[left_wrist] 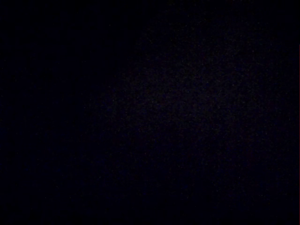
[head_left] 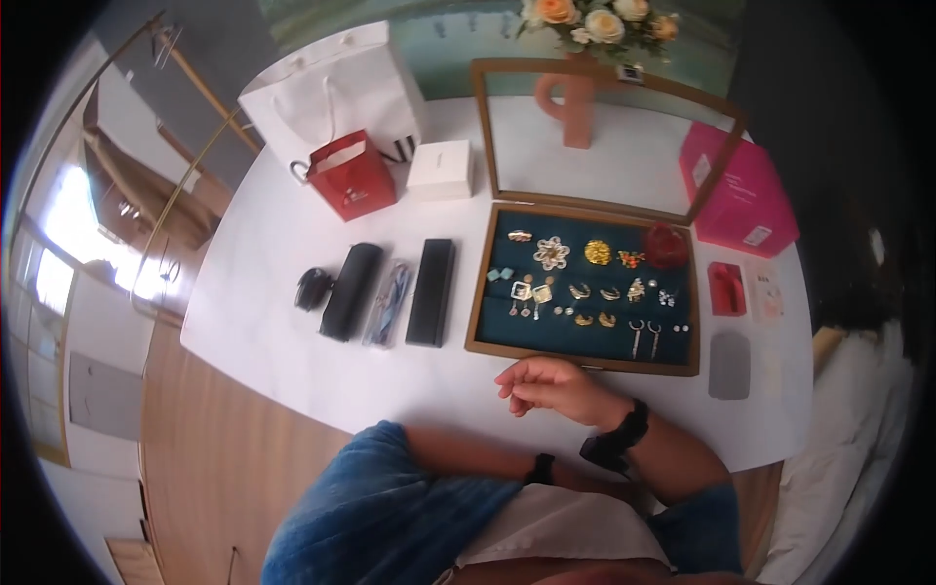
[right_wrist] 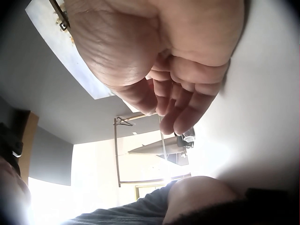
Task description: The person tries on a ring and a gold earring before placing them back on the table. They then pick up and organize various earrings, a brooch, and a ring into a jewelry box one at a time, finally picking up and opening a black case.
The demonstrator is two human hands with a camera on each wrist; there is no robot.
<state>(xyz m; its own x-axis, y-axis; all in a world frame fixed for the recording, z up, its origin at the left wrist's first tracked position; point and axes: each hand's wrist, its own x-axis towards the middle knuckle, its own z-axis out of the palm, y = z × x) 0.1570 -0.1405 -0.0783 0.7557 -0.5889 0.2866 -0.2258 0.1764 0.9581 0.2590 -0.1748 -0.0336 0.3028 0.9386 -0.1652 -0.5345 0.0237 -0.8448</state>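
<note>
My right hand rests on its side at the front of the white table, just before the jewelry display box. Its fingers are loosely bent, and the right wrist view shows the palm with nothing in it. My left forearm lies across my body along the table edge; the left hand is mostly hidden under the right forearm. The left wrist view is black. The box's glass lid stands raised, and earrings, a flower brooch and a red round item lie on dark green lining.
Left of the box are black cases, a clear-wrapped item, a white box, a red bag and a white bag. At right are a pink box, a small red box and a grey pouch. Flowers stand behind.
</note>
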